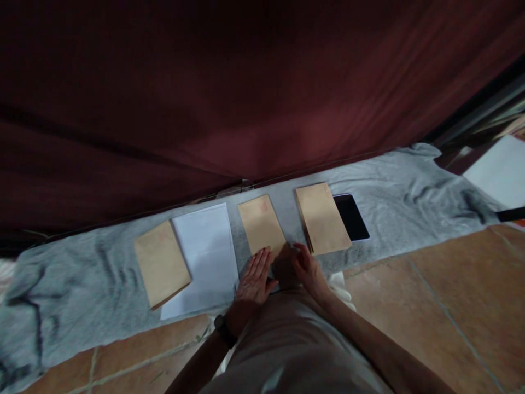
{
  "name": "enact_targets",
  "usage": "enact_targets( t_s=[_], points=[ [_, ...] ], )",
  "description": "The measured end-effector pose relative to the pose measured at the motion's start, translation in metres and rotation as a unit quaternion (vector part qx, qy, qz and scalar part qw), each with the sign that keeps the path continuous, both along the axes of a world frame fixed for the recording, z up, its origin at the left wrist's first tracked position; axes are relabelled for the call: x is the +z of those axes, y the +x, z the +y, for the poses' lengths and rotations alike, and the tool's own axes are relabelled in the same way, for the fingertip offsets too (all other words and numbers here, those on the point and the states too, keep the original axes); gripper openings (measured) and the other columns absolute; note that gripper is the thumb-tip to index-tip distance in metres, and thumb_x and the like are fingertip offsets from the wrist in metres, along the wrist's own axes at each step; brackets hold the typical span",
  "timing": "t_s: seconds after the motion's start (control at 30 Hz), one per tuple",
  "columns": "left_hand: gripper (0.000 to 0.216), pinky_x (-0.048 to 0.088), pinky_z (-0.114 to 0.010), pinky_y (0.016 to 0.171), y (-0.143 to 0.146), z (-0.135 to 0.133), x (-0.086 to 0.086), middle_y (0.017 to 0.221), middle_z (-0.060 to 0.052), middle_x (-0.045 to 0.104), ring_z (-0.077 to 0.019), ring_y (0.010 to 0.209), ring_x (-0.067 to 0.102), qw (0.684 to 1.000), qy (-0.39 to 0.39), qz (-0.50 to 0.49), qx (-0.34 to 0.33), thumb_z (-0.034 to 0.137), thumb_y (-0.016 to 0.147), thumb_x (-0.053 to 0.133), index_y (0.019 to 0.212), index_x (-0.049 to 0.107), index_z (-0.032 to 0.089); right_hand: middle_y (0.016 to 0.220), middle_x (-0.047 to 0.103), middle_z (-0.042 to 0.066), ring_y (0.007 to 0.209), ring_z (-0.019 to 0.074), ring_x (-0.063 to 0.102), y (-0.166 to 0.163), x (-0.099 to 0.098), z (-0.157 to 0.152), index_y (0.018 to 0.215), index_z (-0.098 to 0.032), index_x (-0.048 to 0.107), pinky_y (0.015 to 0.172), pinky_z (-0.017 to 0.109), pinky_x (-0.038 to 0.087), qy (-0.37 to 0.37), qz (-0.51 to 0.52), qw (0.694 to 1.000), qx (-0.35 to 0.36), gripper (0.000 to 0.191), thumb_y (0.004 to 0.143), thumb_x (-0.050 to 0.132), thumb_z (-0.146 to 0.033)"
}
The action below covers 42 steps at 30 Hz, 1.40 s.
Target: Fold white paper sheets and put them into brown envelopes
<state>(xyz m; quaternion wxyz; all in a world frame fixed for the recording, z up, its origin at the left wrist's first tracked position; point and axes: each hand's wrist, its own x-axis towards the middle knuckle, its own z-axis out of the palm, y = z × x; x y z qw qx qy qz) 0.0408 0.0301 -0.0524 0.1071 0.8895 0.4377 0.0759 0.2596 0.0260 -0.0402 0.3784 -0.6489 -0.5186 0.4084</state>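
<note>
Presently, a tan rectangular paper envelope [261, 223] lies mid-strip on a long grey fleecy cloth [110, 273], its near end close to the person's body. Left hand [253, 278] is laid on that near end, fingers extended, resting rather than grasping. Right hand [309, 272] is just beside the near right corner, fingers curled; gap between thumb and fingertips looks narrow, cannot tell whether paper is pinched there.

Risks, as judged:
(1) Creased or torn corner, if the right hand pulls while the left bears down unevenly.
(2) Envelope riding along with the cloth: fabric looks soft, rumpled towards both ends, so sideways pressure could bunch it.
(3) Disturbed neighbours. White flat paper sheets [207, 262] lie just beside the left hand; a sweep of the arm wearing a dark wristwatch [225, 331] could shift them, along with the tan folded paper piece [162, 262] overlapping their left edge. Opposite side: a thicker tan paper stack [324, 219] partly covers a black flat tablet-like device [353, 216]; a knuckle knock could slide it askew.
</note>
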Motion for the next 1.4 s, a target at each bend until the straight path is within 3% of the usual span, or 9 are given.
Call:
enact_targets(
  t_s=[0.07, 0.17, 0.23, 0.63, 0.73, 0.93, 1.03, 1.17, 1.4],
  points=[
    [0.076, 0.023, -0.047, 0.13, -0.001, -0.003, -0.003, 0.168, -0.016, 0.032, -0.0287, 0.158, 0.027, 1.0, -0.012, -0.016, 0.008, 0.042, 0.102, 0.05, 0.166, 0.021, 0.011, 0.121, 0.074, 0.012, 0.111, 0.0232, 0.071, 0.001, 0.009, -0.003, 0.138, -0.019, 0.058, 0.099, 0.039, 0.058, 0.072, -0.08, 0.99, 0.093, 0.039, 0.102, 0.046, -0.026],
    [0.076, 0.022, -0.047, 0.13, -0.001, -0.005, -0.004, 0.167, -0.017, 0.034, -0.0311, 0.157, 0.03, 0.996, -0.052, -0.068, 0.03, 0.045, 0.1, 0.055, 0.164, 0.03, 0.012, 0.146, 0.062, 0.013, 0.138, 0.0237, 0.057, -0.003, 0.013, -0.003, 0.151, -0.019, 0.051, 0.118, 0.043, 0.047, 0.164, -0.178, 0.938, 0.25, 0.046, 0.106, 0.044, -0.026],
    [0.076, 0.02, -0.048, 0.131, 0.0, -0.005, -0.004, 0.167, -0.016, 0.034, -0.0316, 0.156, 0.03, 0.991, -0.079, -0.093, 0.049, 0.048, 0.099, 0.056, 0.162, 0.034, 0.014, 0.157, 0.053, 0.012, 0.148, 0.0242, 0.046, -0.006, 0.009, -0.002, 0.158, -0.018, 0.042, 0.125, 0.046, 0.04, 0.189, -0.235, 0.905, 0.3, 0.053, 0.106, 0.046, -0.028],
    [0.071, 0.021, -0.051, 0.13, -0.006, -0.009, 0.001, 0.168, -0.017, 0.032, -0.032, 0.157, 0.029, 0.987, -0.063, -0.109, 0.101, 0.047, 0.102, 0.051, 0.163, 0.032, 0.015, 0.167, 0.034, 0.015, 0.155, 0.0278, 0.036, 0.009, -0.01, -0.01, 0.165, -0.011, 0.025, 0.128, 0.049, 0.033, 0.206, -0.35, 0.867, 0.29, 0.069, 0.106, 0.051, -0.037],
    [0.069, 0.021, -0.05, 0.13, 0.003, 0.029, 0.005, 0.171, -0.017, 0.026, -0.0291, 0.159, 0.024, 0.989, -0.038, -0.1, 0.105, 0.044, 0.105, 0.042, 0.165, 0.024, 0.012, 0.167, 0.035, 0.014, 0.154, 0.0278, 0.037, 0.009, -0.012, -0.01, 0.166, -0.012, 0.021, 0.128, 0.049, 0.033, 0.221, -0.353, 0.863, 0.285, 0.072, 0.106, 0.051, -0.036],
    [0.069, 0.017, -0.052, 0.13, 0.001, 0.142, 0.006, 0.17, -0.02, 0.026, -0.0301, 0.16, 0.019, 0.991, 0.007, -0.067, 0.117, 0.045, 0.105, 0.038, 0.162, 0.027, 0.007, 0.165, 0.039, 0.013, 0.151, 0.0273, 0.042, 0.009, -0.011, -0.01, 0.166, -0.015, 0.021, 0.127, 0.048, 0.034, 0.229, -0.357, 0.862, 0.277, 0.071, 0.105, 0.053, -0.036],
    [0.069, 0.016, -0.05, 0.131, -0.007, 0.17, 0.002, 0.17, -0.02, 0.028, -0.0293, 0.16, 0.019, 0.995, 0.007, -0.04, 0.092, 0.046, 0.105, 0.036, 0.161, 0.03, 0.006, 0.166, 0.038, 0.013, 0.151, 0.027, 0.043, 0.009, -0.01, -0.009, 0.166, -0.014, 0.021, 0.127, 0.047, 0.034, 0.23, -0.36, 0.86, 0.278, 0.071, 0.106, 0.052, -0.036],
    [0.07, 0.016, -0.05, 0.131, -0.01, 0.169, -0.001, 0.169, -0.02, 0.028, -0.0289, 0.16, 0.02, 0.996, 0.007, -0.036, 0.077, 0.047, 0.105, 0.036, 0.161, 0.03, 0.006, 0.165, 0.039, 0.013, 0.15, 0.0271, 0.045, 0.008, -0.009, -0.008, 0.166, -0.014, 0.02, 0.127, 0.047, 0.035, 0.232, -0.359, 0.861, 0.274, 0.072, 0.105, 0.053, -0.036],
    [0.068, 0.017, -0.049, 0.131, -0.006, 0.133, 0.002, 0.169, -0.018, 0.032, -0.0277, 0.16, 0.02, 0.995, -0.034, -0.08, 0.057, 0.049, 0.105, 0.038, 0.16, 0.034, 0.009, 0.166, 0.037, 0.013, 0.151, 0.0275, 0.042, 0.008, -0.01, -0.008, 0.166, -0.014, 0.021, 0.127, 0.048, 0.034, 0.225, -0.367, 0.858, 0.28, 0.072, 0.105, 0.052, -0.036]
  ],
)
